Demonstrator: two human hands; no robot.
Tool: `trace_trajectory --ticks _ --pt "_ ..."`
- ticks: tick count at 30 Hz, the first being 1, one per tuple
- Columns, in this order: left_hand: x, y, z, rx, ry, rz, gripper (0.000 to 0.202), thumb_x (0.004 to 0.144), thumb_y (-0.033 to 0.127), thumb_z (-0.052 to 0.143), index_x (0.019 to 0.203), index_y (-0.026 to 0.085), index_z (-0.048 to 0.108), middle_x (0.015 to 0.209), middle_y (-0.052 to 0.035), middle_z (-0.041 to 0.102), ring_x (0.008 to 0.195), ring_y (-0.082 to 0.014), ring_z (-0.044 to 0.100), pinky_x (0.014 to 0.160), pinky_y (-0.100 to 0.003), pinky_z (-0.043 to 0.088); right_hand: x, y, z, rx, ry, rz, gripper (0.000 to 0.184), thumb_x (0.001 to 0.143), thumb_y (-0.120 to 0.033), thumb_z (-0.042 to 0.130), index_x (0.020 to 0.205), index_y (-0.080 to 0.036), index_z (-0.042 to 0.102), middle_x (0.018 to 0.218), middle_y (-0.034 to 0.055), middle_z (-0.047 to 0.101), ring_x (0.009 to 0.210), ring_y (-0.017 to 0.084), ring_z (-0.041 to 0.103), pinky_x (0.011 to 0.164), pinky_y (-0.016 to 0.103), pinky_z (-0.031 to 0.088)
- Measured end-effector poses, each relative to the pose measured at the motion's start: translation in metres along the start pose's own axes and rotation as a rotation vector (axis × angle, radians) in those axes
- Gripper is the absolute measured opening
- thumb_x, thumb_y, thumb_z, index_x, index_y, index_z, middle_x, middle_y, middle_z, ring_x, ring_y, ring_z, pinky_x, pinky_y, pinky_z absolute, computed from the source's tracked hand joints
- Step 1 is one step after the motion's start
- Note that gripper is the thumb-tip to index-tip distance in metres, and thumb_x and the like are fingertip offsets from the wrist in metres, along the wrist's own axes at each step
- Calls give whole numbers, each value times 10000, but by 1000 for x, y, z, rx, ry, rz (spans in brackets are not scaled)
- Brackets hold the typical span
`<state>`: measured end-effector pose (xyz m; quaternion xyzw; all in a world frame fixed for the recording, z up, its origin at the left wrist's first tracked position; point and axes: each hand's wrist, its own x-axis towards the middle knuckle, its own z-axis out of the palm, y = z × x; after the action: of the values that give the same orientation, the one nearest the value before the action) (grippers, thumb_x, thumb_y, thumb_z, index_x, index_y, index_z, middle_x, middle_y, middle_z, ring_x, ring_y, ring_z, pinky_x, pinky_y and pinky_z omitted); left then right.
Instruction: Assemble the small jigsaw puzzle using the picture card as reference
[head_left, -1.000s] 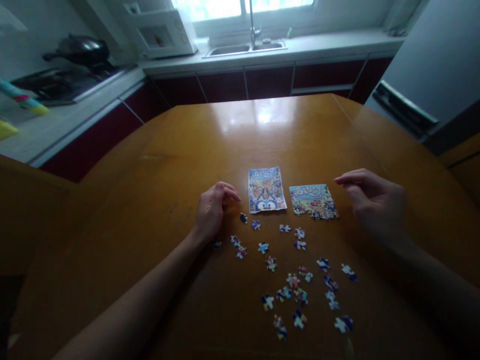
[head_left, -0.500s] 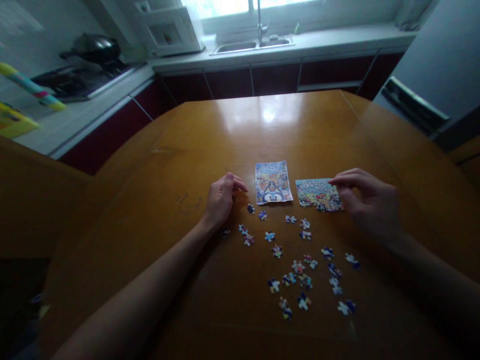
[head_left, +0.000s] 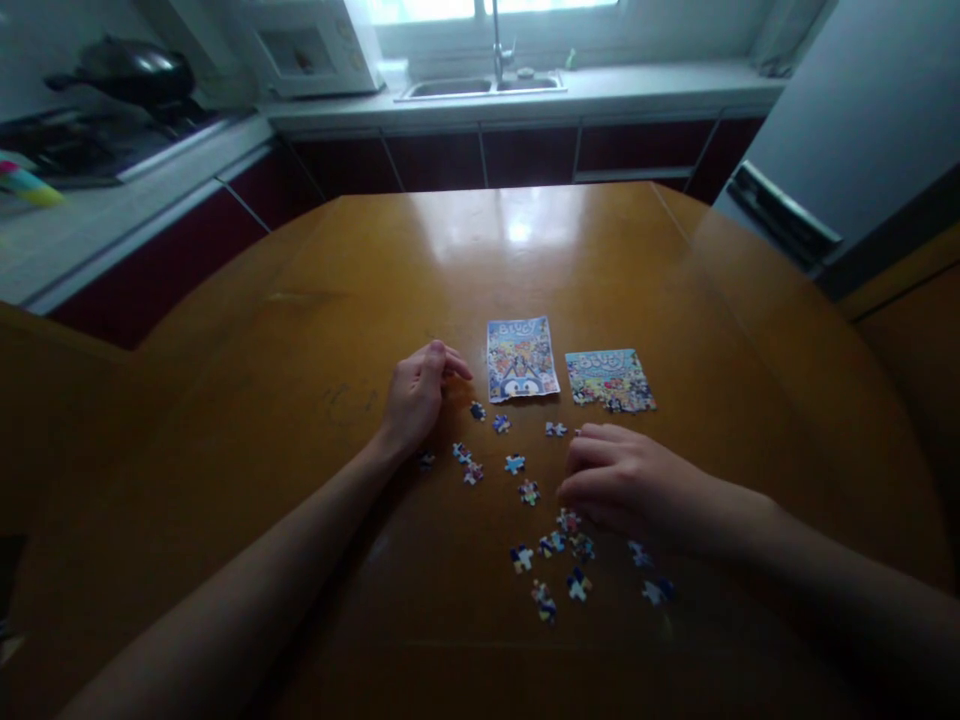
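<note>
My left hand (head_left: 416, 395) rests on the wooden table (head_left: 525, 250) with its fingers loosely curled and nothing visible in them. It lies just left of a small printed picture card (head_left: 522, 358). To the right of the card is a partly assembled jigsaw (head_left: 609, 378) with a ragged lower edge. Several loose jigsaw pieces (head_left: 514, 463) are scattered in front of both. My right hand (head_left: 622, 480) is down among these pieces, fingers bent together over the ones below the jigsaw. What is under its fingertips is hidden.
Beyond the table runs a kitchen counter with a sink (head_left: 480, 87), a microwave (head_left: 307, 50) and a dark wok (head_left: 127, 70) on the stove at the left. A grey fridge (head_left: 840, 110) stands at the right.
My right hand has left the jigsaw's right edge and come down and left onto the loose pieces. My left hand has stayed by the card. The view has shifted slightly.
</note>
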<state>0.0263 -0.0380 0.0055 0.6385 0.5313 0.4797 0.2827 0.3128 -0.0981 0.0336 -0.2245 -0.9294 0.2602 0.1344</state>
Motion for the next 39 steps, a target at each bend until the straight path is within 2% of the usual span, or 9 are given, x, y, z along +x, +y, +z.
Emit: trace_trajectory --ticks 7,11,15,18,22,26,30,35,39 --pt "0 -4 0 -14 2 -3 583 1022 510 365 676 180 699 806 -70 677 654 -146 531 612 -301 396 1 -4 6 -1 -116 -18 150 965 -201 576 924 -232 716 916 48 637 876 185 514 823 342 434" --pt "0 -5 0 -18 -1 -11 575 1020 498 368 672 178 694 804 -71 677 665 -147 536 622 -297 396 1 -3 7 12 -105 -1 139 971 -196 550 918 -202 678 925 56 637 888 187 522 822 338 446" --pt "0 -2 0 8 -3 -7 577 1015 500 357 672 181 693 803 -72 682 682 -158 552 644 -303 411 0 -3 6 155 -53 37 163 956 -153 538 874 -191 674 869 43 669 817 157 578 750 303 467" --pt "0 -1 0 24 -12 -4 559 1013 484 362 671 191 694 793 -63 682 715 -173 576 679 -310 430 -1 4 -3 245 117 210 164 894 -102 578 852 -190 711 830 28 713 752 138 625 686 275 483" --pt "0 -3 -1 36 -28 -5 530 1016 441 376 673 199 700 810 -52 688 751 -174 599 713 -310 446 -4 27 -23 242 465 547 82 850 -210 679 831 -197 758 792 28 760 698 155 664 648 289 507" --pt "0 -4 -1 42 -30 6 524 1021 434 378 686 195 702 831 -46 690 742 -169 583 684 -311 424 -6 49 -33 280 629 661 117 806 -289 728 803 -177 762 772 58 769 697 187 698 629 308 539" --pt "0 -3 -2 62 -44 12 545 1022 467 369 686 192 697 821 -46 682 729 -171 558 657 -310 403 -3 51 -26 278 575 650 122 815 -284 714 806 -175 768 795 68 775 716 190 703 661 323 545" --pt "1 -6 -2 85 -32 19 555 1020 489 373 686 205 714 881 -48 684 822 -191 583 794 -327 441 2 45 -17 212 480 604 112 841 -154 650 819 -190 755 814 43 762 744 170 673 707 314 511" --pt "1 -6 -1 92 -13 25 562 1019 483 371 663 218 714 885 -53 665 855 -206 584 822 -343 446 2 47 -15 76 451 555 115 836 -129 653 780 -190 734 789 44 706 750 174 621 691 311 472"
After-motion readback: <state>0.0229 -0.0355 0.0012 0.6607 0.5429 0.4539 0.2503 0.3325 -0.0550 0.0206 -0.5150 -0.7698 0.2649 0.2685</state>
